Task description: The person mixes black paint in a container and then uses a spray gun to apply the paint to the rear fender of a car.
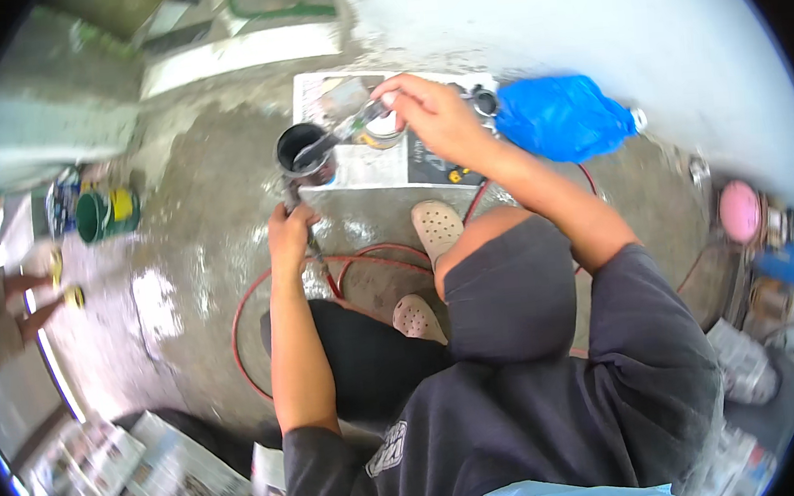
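My left hand (291, 233) is closed around the handle of what looks like a spray gun, with a hose running down from it. Its open dark cup (298, 142) faces up over the left edge of a newspaper sheet (372, 173). Over the newspaper, my right hand (433, 119) pinches a brush-like tool (328, 143), its dark end reaching into the cup. Blur hides the tool's exact kind. Beneath my right fingers stands a small can (382, 133) with a yellowish label. A black round cup or lid (484, 101) sits right of that hand.
A bottle wrapped in blue plastic (559, 119) lies by the white wall. Red hose (243, 307) loops around my feet on wet concrete. At left are a green bucket (94, 216) and another person's legs (38, 313). Newspapers (176, 466) cover the lower left; a pink round object (739, 212) is at right.
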### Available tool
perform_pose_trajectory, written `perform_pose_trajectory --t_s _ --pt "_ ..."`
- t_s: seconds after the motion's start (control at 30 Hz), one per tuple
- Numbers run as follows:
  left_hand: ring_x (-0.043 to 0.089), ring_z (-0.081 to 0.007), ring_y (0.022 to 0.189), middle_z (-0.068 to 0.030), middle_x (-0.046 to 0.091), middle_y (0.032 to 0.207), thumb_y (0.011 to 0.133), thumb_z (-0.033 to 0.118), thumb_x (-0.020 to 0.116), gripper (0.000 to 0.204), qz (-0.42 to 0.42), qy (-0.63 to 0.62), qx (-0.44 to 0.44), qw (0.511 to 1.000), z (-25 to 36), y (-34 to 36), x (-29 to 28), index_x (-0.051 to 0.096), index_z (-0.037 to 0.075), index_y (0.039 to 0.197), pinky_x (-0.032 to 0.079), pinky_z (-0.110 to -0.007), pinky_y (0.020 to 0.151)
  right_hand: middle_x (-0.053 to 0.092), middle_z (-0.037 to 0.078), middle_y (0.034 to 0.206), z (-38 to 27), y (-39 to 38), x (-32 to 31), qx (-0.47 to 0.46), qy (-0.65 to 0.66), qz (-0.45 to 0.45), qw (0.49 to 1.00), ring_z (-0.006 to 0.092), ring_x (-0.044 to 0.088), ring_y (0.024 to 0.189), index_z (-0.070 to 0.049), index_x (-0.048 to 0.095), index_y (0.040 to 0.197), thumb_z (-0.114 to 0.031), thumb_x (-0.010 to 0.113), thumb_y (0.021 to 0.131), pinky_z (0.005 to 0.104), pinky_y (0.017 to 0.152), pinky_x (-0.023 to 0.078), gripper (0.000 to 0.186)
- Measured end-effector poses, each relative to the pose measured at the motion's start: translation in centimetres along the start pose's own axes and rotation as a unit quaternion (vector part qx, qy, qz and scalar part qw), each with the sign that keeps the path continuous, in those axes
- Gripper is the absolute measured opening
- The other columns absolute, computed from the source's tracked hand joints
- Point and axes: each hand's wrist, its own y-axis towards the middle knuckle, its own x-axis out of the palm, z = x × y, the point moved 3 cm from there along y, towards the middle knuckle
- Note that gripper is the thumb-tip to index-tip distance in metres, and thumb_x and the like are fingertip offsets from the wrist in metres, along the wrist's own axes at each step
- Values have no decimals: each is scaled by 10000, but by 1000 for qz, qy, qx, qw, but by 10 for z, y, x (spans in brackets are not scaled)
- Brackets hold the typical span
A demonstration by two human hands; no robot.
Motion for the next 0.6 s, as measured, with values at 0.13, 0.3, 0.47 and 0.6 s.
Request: perform_pose_trajectory --t_s 0.13,0.3,0.47,0.6 --pt "711 -236 875 -119 682 982 839 97 660 265 7 -62 41 997 -11 8 1 602 -18 1071 527 -324 800 666 18 939 73 -15 2 151 252 18 956 87 631 771 -63 663 1179 -232 552 1054 256 666 487 238" --pt "702 -236 869 -131 678 962 849 71 637 220 -16 -75 66 995 -11 9 17 608 -40 1037 538 -338 826 672 7 982 132 -65 -3 220 491 -18 843 89 648 822 -85 648 1201 -215 570 1057 270 717 520 209" --pt "703 -254 916 -152 694 1019 837 68 660 267 -10 -97 52 994 -24 19 1 606 -26 1081 552 -359 855 696 30 1000 204 -107 -46 198 513 150 821 105 652 817 -89 633 1231 -189 568 1056 270 679 534 212" --pt "701 -257 916 -152 690 1036 832 58 666 290 24 -91 31 995 -25 20 -13 600 -19 1103 558 -357 863 709 53 1011 287 -113 -103 208 454 298 813 124 655 815 -93 636 1193 -198 568 1056 276 656 542 185"
